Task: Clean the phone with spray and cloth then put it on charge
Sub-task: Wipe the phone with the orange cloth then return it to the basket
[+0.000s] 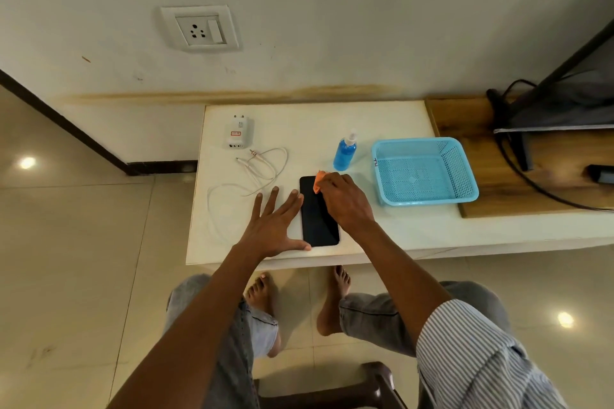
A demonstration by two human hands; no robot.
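Head view: basket [424, 143] marked "TJ"

The left hand [278, 226] lies flat on the desk [382, 236], just left of the phone [319, 212], and the right hand [345, 199] covers the phone's far right part. Beyond the left hand the cable [265, 169] loops over the desk, with the charger [236, 135] behind it. Just beyond the right hand stands the bottle [346, 153], and the basket [425, 171] is to its right. Between cable and bottle the desk is bare up to the wall.
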